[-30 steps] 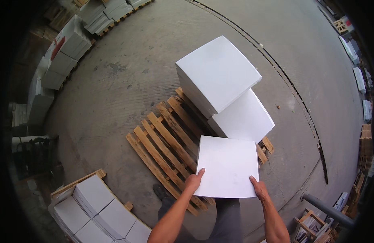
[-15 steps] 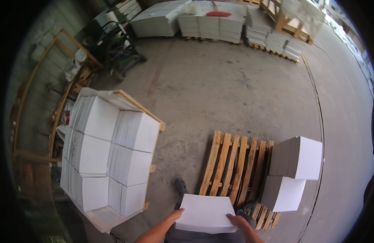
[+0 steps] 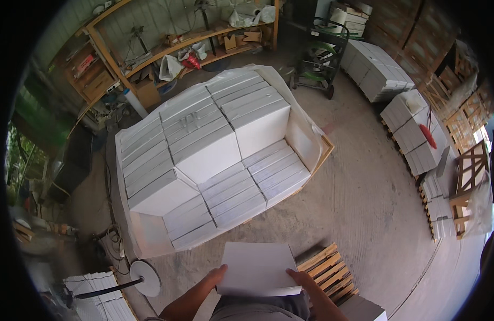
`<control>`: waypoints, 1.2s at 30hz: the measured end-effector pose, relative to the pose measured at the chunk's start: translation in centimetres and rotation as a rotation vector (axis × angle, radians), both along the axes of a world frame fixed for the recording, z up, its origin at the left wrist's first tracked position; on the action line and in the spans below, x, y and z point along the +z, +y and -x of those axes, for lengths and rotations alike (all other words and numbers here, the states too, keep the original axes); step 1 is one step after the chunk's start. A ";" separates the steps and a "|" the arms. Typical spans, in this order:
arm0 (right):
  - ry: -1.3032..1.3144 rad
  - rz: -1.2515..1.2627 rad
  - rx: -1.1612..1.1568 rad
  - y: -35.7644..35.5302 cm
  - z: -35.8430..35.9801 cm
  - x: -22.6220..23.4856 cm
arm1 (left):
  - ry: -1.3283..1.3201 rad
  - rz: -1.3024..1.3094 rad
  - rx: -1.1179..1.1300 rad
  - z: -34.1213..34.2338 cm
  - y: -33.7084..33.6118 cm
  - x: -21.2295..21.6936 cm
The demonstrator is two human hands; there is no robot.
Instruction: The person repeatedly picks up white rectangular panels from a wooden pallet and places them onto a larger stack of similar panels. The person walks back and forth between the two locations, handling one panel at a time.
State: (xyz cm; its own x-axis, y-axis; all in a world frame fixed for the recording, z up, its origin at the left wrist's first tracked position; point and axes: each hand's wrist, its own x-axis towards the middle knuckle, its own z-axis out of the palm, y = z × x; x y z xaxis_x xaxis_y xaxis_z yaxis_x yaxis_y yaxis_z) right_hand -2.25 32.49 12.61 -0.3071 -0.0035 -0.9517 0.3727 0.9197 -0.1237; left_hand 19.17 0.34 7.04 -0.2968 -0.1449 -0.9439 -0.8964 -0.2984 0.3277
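Observation:
A flat white rectangular pack [image 3: 259, 267] is held level in front of my body, its plain top face showing. My left hand [image 3: 219, 275] grips its left edge, thumb on top. On the opposite edge my right hand [image 3: 298, 277] is closed the same way; the fingers of both hands are hidden underneath. Beyond the pack lies a large wrapped load of white packs [image 3: 204, 150] in tight rows, its near rows lower than its far ones. Partly behind my right forearm is a slatted wooden pallet [image 3: 330, 270], with a white stack [image 3: 367, 310] at its near end.
Along the far wall runs a wooden shelf [image 3: 196, 45] with bags and boxes. A dark hand truck [image 3: 319, 59] stands near it. More palletized white stacks [image 3: 412, 128] line the right side. At lower left are a round white disc on a stand [image 3: 145, 278] and cables [image 3: 114, 241].
My view has swung left, bringing the large load to the centre and the slatted pallet to the lower right. Both hands still hold the white pack.

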 end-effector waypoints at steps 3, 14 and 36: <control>0.085 0.154 0.134 -5.1 5.7 2.0 | 0.018 0.047 0.117 2.5 -1.6 4.3; -0.087 0.125 0.200 -14.8 20.3 -1.2 | -0.118 0.098 0.360 10.6 -5.0 3.1; 0.032 0.280 0.161 -42.5 31.2 -5.5 | -0.081 0.038 0.743 21.6 -28.9 -1.3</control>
State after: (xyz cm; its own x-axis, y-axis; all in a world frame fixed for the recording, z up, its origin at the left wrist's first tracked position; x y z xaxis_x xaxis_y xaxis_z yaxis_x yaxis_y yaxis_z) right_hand -33.46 -10.04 7.10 -0.3114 -0.3146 -0.8967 0.2165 0.8953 -0.3893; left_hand -2.39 -28.60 5.71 -0.0382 -0.3128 -0.9490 -0.4847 -0.8248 0.2914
